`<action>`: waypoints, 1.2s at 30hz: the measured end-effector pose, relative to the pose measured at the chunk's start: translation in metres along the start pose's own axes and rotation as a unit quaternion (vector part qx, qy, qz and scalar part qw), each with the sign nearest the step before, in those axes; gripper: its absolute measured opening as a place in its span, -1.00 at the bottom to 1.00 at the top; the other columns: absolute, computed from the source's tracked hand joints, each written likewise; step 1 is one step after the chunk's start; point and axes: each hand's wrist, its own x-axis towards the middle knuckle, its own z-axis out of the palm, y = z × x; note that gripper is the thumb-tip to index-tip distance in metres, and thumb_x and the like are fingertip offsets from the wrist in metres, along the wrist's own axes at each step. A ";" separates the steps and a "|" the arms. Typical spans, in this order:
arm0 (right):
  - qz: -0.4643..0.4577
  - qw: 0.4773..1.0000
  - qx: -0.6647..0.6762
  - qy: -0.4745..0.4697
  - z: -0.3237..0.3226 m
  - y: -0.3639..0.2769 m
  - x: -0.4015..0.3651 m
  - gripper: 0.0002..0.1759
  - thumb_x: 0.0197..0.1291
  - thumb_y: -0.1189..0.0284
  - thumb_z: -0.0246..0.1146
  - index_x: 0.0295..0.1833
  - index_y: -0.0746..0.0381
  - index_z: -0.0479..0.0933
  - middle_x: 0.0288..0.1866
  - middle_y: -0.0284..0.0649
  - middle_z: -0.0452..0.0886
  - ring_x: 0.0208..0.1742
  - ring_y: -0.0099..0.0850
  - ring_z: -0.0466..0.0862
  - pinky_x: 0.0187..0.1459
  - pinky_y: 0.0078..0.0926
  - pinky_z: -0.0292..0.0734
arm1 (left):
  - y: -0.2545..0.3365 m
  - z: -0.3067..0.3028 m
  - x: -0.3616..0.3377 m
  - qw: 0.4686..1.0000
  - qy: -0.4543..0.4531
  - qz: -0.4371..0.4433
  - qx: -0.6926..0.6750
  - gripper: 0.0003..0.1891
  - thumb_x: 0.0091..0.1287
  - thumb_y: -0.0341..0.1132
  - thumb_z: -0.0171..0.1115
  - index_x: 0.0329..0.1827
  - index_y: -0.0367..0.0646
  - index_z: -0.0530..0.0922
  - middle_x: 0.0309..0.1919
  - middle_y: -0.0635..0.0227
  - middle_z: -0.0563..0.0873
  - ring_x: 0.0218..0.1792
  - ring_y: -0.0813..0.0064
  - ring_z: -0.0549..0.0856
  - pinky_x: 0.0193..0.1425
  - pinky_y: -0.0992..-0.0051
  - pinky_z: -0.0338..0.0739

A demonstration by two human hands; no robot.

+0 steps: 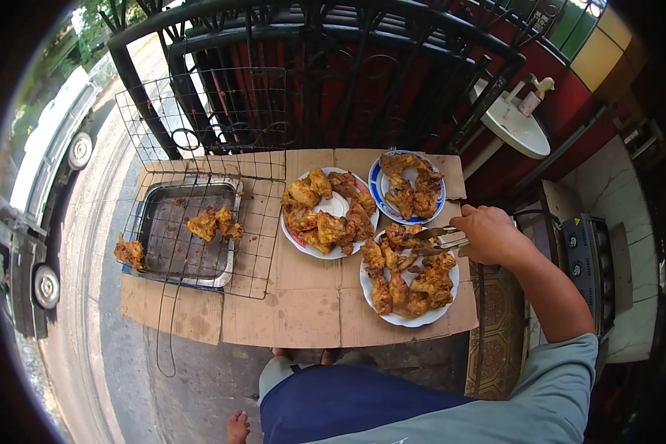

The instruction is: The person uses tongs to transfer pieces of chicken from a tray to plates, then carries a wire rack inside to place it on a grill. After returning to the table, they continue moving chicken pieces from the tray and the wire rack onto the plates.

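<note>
My right hand (488, 233) is closed on a pair of metal tongs (450, 240), whose jaws reach over chicken pieces (397, 288) on a white plate (414, 322). Behind it, a blue-rimmed plate (376, 185) carries more browned chicken (425, 201). Another plate with a patterned rim (324, 254) is piled with chicken (331, 228) in the table's middle. On the left, a wire grill rack (255, 259) lies over a metal tray (226, 277), with a few chicken pieces (202, 224) on it. My left hand (238, 428) hangs low by my side, fingers curled in, nothing seen in it.
Cardboard (303, 318) covers the table. A black metal railing (311, 44) stands behind it, with a sink (514, 122) at the back right. To the right is a stove-like appliance (581, 255). A parked vehicle (48, 170) stands on the street at left.
</note>
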 end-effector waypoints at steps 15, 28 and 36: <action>0.012 0.980 0.143 0.136 -0.034 -0.014 -0.023 -0.53 -0.18 0.37 0.51 -0.05 0.18 0.64 -0.21 -0.17 0.59 -0.11 -0.10 0.66 -0.10 -0.16 0.53 | -0.002 -0.035 0.037 0.996 0.042 0.081 0.001 -0.42 0.33 -0.08 0.27 0.28 -0.34 0.48 -0.02 0.13 0.72 -0.10 0.37 0.69 -0.04 0.40 0.58; -0.244 0.914 0.279 0.167 -0.164 -0.297 0.091 -0.40 0.00 0.28 0.45 0.21 0.17 0.54 -0.11 -0.12 0.56 0.03 -0.09 0.59 0.00 -0.12 0.46 | -0.004 -0.101 0.075 0.994 0.023 0.081 -0.072 -0.36 0.32 -0.03 0.28 0.30 -0.37 0.47 0.13 -0.02 0.65 0.17 0.18 0.63 0.26 0.34 0.48; -0.269 0.953 0.107 0.091 -0.245 -0.477 0.212 -0.46 0.10 0.13 0.40 0.19 0.08 0.57 -0.04 -0.17 0.62 0.08 -0.14 0.64 0.04 -0.15 0.54 | -0.074 -0.147 0.147 0.996 0.020 -0.007 -0.085 -0.37 0.29 -0.01 0.29 0.30 -0.29 0.49 0.13 -0.02 0.65 0.19 0.15 0.62 0.24 0.31 0.49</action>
